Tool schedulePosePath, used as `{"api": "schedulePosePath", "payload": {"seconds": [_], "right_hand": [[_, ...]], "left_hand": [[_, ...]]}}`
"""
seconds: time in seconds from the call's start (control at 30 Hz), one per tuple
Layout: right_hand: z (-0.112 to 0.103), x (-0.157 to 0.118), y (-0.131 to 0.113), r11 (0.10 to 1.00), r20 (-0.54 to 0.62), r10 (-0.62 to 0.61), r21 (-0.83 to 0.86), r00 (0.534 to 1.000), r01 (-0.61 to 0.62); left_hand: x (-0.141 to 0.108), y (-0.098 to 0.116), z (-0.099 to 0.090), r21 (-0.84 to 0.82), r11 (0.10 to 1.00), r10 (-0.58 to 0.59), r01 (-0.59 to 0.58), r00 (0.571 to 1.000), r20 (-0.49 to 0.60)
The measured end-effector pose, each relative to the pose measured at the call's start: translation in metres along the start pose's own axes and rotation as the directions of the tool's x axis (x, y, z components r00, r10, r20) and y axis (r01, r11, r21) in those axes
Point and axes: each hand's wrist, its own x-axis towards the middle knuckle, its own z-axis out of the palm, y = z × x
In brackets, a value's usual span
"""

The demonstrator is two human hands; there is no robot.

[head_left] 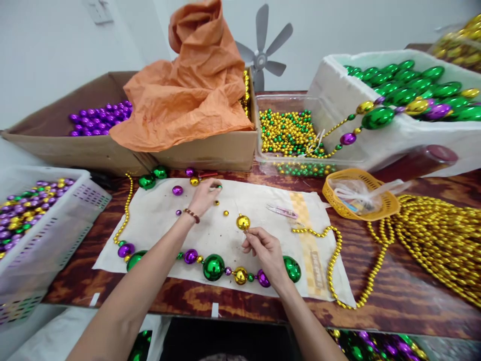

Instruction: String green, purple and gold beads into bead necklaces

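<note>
Currently my left arm stretches diagonally from the lower left across the pale cloth, nearly straight, so that my left hand is over its far part. The back of that hand faces up, a brown beaded bracelet circles the wrist, and the fingers point forward and to the right, their tips drawn narrow on a small green bead; whether the bead is clear of the cloth, I cannot tell. My right forearm angles in from the lower right, and my right hand sits lower and nearer to me, thumb and forefinger pinched at the near side of a gold ball, the other fingers curled in beneath. A thin line rises from the ball's far side. Around my left hand lie loose beads, among them a purple ball and 2 tiny gold beads. Along the cloth's near edge runs a strand of green, purple and gold balls, passing under both my forearms as I see it. A small pink-handled tool lies right of the gold ball, and a yellow basket stands farther right on the desk.
</note>
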Motion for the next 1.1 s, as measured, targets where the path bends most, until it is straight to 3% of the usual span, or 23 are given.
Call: {"api": "schedulePosePath", "payload": {"seconds": [0.07,0.13,0.23,0.43,0.7,0.83,0.93,1.0,1.03,1.1], "right_hand": [[0.0,-0.002,-0.001,1.0,0.014,-0.016,-0.011,1.0,0.016],[0.0,-0.003,-0.001,0.999,0.033,-0.031,-0.024,0.999,0.032],[0.0,-0.006,-0.002,0.997,0.051,-0.056,-0.047,0.997,0.059],[0.0,-0.011,-0.003,0.993,0.059,-0.08,-0.079,0.995,0.084],[0.0,-0.013,-0.003,0.992,0.06,-0.081,-0.094,0.995,0.086],[0.0,-0.012,-0.004,0.994,0.063,-0.054,-0.089,0.997,0.06],[0.001,-0.009,-0.004,0.997,0.052,-0.03,-0.066,0.998,0.033],[0.002,-0.007,-0.003,0.999,0.028,-0.021,-0.038,0.999,0.022],[0.003,-0.006,-0.003,1.0,0.014,-0.017,-0.023,1.0,0.018],[0.003,-0.005,-0.002,1.0,-0.008,-0.008,0.005,1.0,0.009]], "left_hand": [[-0.012,0.008,-0.007,-0.447,0.88,-0.137,0.164,0.986,0.092],[-0.024,0.016,-0.013,-0.692,0.662,-0.18,0.288,0.957,0.225],[-0.039,0.026,-0.017,-0.814,0.467,-0.187,0.346,0.938,0.291],[-0.049,0.032,-0.016,-0.864,0.367,-0.192,0.345,0.937,0.292],[-0.05,0.029,-0.018,-0.86,0.387,-0.172,0.332,0.943,0.286],[-0.053,0.033,-0.016,-0.836,0.449,-0.182,0.315,0.948,0.26],[-0.06,0.039,-0.008,-0.765,0.557,-0.154,0.324,0.945,0.288],[-0.062,0.038,-0.006,-0.665,0.679,-0.143,0.31,0.945,0.294],[-0.061,0.034,-0.008,-0.595,0.755,-0.148,0.274,0.956,0.251],[-0.052,0.019,-0.021,-0.399,0.903,-0.155,0.158,0.987,0.04]]}}
